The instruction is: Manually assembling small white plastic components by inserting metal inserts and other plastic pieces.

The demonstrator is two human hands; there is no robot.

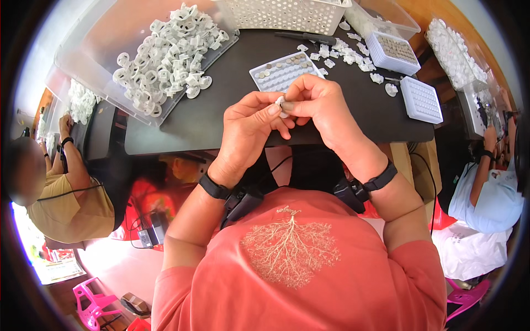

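Note:
Above the near edge of the dark table, my left hand (247,126) and my right hand (326,108) meet, both closed in a pinch. Between their fingertips is a small white plastic part (280,101), mostly covered by the fingers. Just beyond them lies a white compartment tray (279,83) with several small round metal discs, like button cells, along its far and left parts. To the right of this tray, loose white plastic parts (349,55) are scattered on the tabletop.
At the left stands a clear bin (105,83) heaped with translucent ring-shaped parts (171,60). A white perforated basket (284,15) and a dark pen-like tool (305,37) are at the back. Stacked trays (393,52) and another tray (420,99) sit right. People work on both sides.

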